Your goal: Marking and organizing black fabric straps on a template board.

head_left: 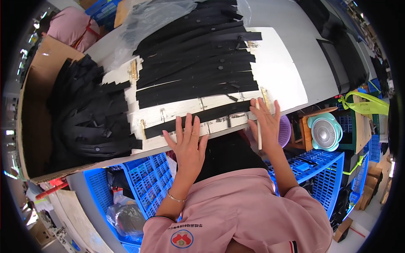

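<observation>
A narrow black fabric strip [217, 113] lies along the near edge of a white marked board [289, 76]. My left hand [187, 145] rests flat with its fingers spread, the fingertips on the strip's left part. At the strip's right end my right hand [268, 124] lies with fingers apart, and a slim whitish pencil-like stick [259, 137] is held in it, pointing away from me. Beyond the strip, several rows of black fabric strips [194, 67] overlap on the board. Small dark marks and tabs show on the board and strips.
At left stands a cardboard box [31, 114] full of black strips [90, 114]. Clear plastic [147, 25] lies behind. A blue crate [147, 185] sits below the table at left, another blue crate [316, 168] at right beside a teal fan [325, 131]. A person in pink [69, 27] is at far left.
</observation>
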The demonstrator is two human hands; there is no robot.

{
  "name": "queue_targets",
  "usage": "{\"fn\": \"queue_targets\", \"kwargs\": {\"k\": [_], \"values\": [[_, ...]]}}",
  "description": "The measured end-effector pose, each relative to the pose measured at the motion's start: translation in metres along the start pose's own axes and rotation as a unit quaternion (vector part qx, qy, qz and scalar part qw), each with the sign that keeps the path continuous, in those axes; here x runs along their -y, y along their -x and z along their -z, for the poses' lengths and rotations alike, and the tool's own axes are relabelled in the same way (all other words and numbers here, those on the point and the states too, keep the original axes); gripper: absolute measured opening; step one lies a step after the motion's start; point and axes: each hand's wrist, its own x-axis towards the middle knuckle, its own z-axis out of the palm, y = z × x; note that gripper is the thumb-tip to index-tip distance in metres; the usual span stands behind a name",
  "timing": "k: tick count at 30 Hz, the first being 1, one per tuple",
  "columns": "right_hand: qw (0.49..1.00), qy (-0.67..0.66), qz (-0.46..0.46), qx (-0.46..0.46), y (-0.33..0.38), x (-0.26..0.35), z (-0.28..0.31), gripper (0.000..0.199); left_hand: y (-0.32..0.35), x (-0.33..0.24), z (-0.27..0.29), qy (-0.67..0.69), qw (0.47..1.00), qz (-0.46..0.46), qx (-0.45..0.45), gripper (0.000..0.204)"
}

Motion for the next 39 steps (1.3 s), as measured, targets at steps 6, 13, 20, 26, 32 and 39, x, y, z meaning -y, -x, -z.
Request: {"fn": "queue_targets", "kwargs": {"k": [6,13,20,26,32,39], "values": [[1.000,0.009,0.013,0.025,0.004,-0.012,0.003,0.042,0.019,0.022,0.018,-0.044,0.994,0.097,-0.029,0.059],[0.999,-0.007,-0.006,0.043,-0.004,-0.006,0.011,0.031,0.026,0.052,0.029,-0.036,0.990,0.118,-0.066,0.059],[0.998,-0.055,-0.023,0.017,-0.036,0.032,0.012,0.023,0.025,0.054,0.022,-0.038,0.986,0.114,-0.112,0.057],[0.850,-0.497,-0.130,0.116,-0.081,0.117,-0.021,0.026,0.025,0.054,0.017,-0.035,0.985,0.115,-0.124,0.060],[0.807,-0.532,-0.172,0.188,-0.093,0.152,-0.079,0.023,0.024,0.053,0.015,-0.039,0.982,0.120,-0.137,0.065],[0.852,-0.469,-0.118,0.199,-0.089,0.153,-0.085,0.022,0.026,0.056,0.013,-0.025,0.983,0.126,-0.134,0.069]]}}
